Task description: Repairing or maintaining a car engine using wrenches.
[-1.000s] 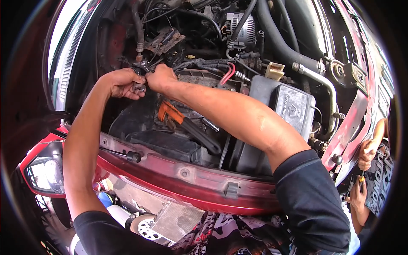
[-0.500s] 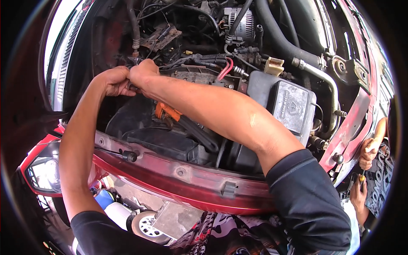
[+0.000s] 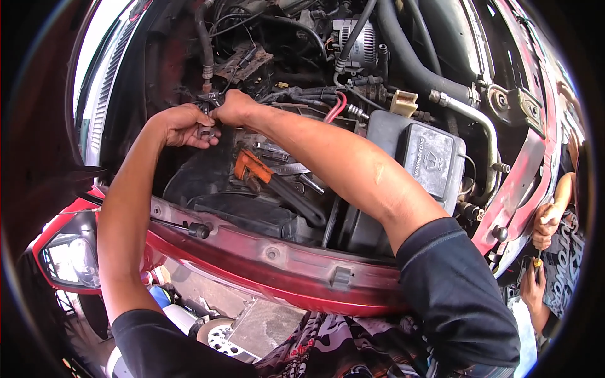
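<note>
Grey metal, the wrench [image 3: 212, 97] lay just below the hose [image 3: 206, 47], running rightward into the right hand [image 3: 233, 109], clenched on its handle. Below its head, the left hand [image 3: 187, 126] pinched a metal piece [image 3: 205, 131], roughly in line with the hose.

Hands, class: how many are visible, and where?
4: the wearer's left hand and right hand, upper left; another person's upper hand and lower hand, far right. Others may be hidden.
</note>
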A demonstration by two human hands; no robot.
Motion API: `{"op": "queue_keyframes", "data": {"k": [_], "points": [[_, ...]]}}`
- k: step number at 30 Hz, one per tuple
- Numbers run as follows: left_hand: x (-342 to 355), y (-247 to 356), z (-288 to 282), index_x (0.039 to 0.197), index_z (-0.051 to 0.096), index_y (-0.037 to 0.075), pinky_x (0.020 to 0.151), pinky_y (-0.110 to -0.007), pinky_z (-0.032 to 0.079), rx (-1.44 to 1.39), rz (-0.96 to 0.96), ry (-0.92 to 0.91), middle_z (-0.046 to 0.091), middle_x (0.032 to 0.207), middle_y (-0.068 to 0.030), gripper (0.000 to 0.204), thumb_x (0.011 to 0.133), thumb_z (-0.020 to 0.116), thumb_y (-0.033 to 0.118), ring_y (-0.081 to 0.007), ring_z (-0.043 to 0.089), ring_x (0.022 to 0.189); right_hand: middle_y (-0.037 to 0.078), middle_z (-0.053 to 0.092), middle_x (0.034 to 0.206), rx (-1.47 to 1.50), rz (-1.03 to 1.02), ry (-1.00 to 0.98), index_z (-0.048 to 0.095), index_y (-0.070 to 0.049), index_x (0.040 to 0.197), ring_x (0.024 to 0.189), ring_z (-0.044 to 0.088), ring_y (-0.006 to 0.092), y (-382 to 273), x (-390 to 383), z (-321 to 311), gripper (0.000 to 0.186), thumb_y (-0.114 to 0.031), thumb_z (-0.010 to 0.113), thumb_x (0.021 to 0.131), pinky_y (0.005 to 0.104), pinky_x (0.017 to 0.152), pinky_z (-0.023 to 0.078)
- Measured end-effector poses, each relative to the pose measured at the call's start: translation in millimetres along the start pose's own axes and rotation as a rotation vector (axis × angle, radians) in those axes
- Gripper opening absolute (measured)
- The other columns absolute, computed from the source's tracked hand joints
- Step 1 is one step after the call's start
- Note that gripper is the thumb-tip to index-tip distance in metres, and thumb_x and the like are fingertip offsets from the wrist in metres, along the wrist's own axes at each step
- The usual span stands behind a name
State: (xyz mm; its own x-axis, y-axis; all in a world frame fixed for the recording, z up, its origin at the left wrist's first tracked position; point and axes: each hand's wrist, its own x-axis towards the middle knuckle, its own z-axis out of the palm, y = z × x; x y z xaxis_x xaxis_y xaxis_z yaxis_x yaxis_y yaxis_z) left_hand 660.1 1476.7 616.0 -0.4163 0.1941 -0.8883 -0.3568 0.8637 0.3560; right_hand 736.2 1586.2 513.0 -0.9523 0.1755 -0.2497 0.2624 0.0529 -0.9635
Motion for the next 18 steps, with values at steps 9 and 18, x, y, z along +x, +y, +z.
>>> {"op": "queue_keyframes", "data": {"k": [9,18], "points": [[-1,4,-3,0.102,0.054,-0.001,0.059,-0.036,0.06,0.188,-0.062,0.009,0.066,0.091,-0.0143,0.017,0.095,0.051,0.014,-0.0242,0.07,0.074,0.016,0.063,0.089,0.11,-0.121,-0.17,0.064,0.001,0.105,0.081,0.064,0.0244,12,25,-38,0.029,-0.017,0.059,0.083,0.0349,0.069,0.054],[4,5,-3,0.103,0.056,-0.001,0.065,-0.039,0.059,0.248,-0.076,0.023,0.067,0.092,-0.014,0.021,0.095,0.051,0.018,-0.0247,0.07,0.076,0.005,0.06,0.082,0.654,-0.263,-0.398,0.054,-0.001,0.117,0.066,0.06,0.0115,-1,16,-59,0.027,-0.008,0.051,0.091,0.0259,0.052,0.053]]}}
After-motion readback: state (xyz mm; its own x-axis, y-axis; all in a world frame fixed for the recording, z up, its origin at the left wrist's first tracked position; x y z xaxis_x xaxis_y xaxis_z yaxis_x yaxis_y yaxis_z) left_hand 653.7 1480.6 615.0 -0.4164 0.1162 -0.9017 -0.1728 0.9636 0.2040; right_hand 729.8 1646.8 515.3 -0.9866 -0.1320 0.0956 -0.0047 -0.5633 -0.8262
